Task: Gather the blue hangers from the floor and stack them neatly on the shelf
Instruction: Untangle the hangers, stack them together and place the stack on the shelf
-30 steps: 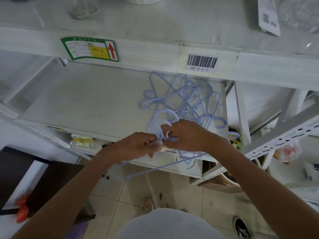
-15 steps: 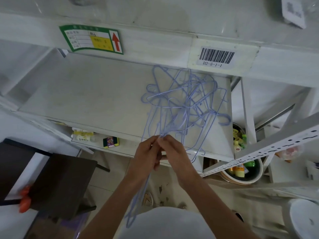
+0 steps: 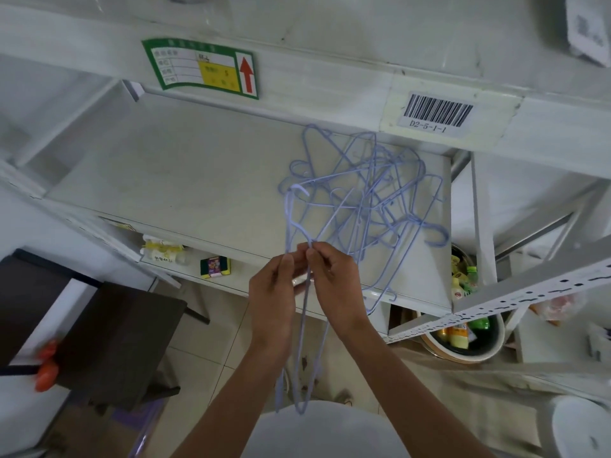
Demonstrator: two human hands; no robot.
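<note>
A tangle of several thin blue wire hangers lies on the right part of the white shelf. My left hand and my right hand meet just in front of the shelf edge, both pinching the neck of a blue hanger. That hanger hangs down between my forearms toward the floor, while its hook reaches up over the shelf beside the pile. Whether the held hanger is caught in the pile is not clear.
A shelf beam with a green label and a barcode sticker runs above the pile. Small packets sit on the lower shelf. A bowl of bottles stands at the right, a dark brown box at the left on the tiled floor.
The held hanger swung from lying sideways under my hands to hanging straight down. My hands drew close together at its neck and stayed at the shelf edge.
</note>
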